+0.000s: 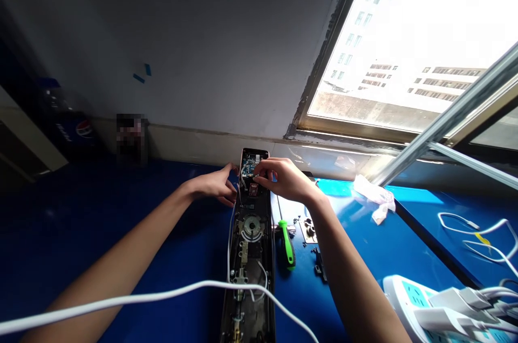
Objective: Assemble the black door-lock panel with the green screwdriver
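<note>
Blue tabletop [174,256] spreads broadly left of one long, black, open-topped housing [261,254], its far end near the wall [194,146]. One left hand [216,184], fingers parted, meets its left edge, grip unclear; one right hand [283,178], fingertips pinched, hold hidden, covers part of one blue circuit board [250,162]. One green-handled screwdriver [287,246] lies just right.
</note>
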The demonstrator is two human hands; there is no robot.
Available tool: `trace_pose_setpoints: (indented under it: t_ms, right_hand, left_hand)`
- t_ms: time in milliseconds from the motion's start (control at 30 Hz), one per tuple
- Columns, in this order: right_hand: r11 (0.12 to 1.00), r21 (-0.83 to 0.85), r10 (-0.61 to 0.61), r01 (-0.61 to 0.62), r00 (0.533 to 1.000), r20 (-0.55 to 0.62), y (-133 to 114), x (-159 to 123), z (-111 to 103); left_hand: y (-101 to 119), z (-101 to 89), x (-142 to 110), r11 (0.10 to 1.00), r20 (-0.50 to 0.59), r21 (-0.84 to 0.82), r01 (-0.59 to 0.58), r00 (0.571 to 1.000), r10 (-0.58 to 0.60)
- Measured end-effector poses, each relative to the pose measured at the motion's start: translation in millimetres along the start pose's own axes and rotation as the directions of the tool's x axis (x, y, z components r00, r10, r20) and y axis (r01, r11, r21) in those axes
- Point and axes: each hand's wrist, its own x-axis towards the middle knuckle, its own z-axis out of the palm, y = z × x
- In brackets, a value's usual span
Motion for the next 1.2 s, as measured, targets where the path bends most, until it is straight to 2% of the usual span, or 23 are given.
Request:
trace_pose_setpoints:
  t_ms: [167,333,400,567,667,833,900,967,1200]
  right_hand:
    - [1.000,-0.002,-0.005,0.005,1.000,0.000,-0.1,-0.6,-0.8]
    - [1.000,0.003,-0.004,0.004,1.000,-0.005,0.2,-0.2,-1.7]
    - [1.000,0.003,-0.003,0.003,1.000,-0.009,-0.4,-0.1,-0.9]
    - [1.000,-0.002,-0.001,0.001,1.000,-0.023,-3.9,0.6,2.8]
    - [1.000,-0.007,-0.006,0.006,0.999,-0.044,-5.9,1.3,4.2]
    - [1.000,-0.012,-0.022,0.022,0.996,-0.083,-11.5,2.6,8.3]
    - [0.999,-0.021,-0.049,0.047,0.994,-0.099,-15.0,3.5,11.5]
    - [0.997,-0.024,-0.080,0.078,0.989,-0.125,-18.1,4.8,15.0]
    - [0.994,0.001,-0.107,0.109,0.981,-0.160,-18.5,9.1,24.1]
  left_hand:
    - [-1.5,-10.6,0.8,0.997,0.028,-0.052,-0.052,0.998,0.053]
    - [13.0,-28.9,-12.5,0.991,-0.108,0.011,-0.135,0.985,0.135]
    - [21.2,-30.5,-19.4,0.980,-0.112,0.044,-0.195,0.974,0.198]
    - [36.5,-26.9,-32.6,0.941,-0.140,0.217,-0.261,0.945,0.294]
    - [42.4,-25.7,-38.3,0.927,-0.180,0.289,-0.240,0.937,0.299]
    - [49.9,-21.0,-44.7,0.915,-0.168,0.333,-0.229,0.940,0.296]
    - [50.4,-19.0,-44.3,0.906,-0.208,0.367,-0.212,0.930,0.302]
    - [49.3,-17.4,-42.4,0.907,-0.232,0.362,-0.214,0.922,0.310]
    - [49.1,-10.7,-38.6,0.909,-0.172,0.251,-0.332,0.909,0.379]
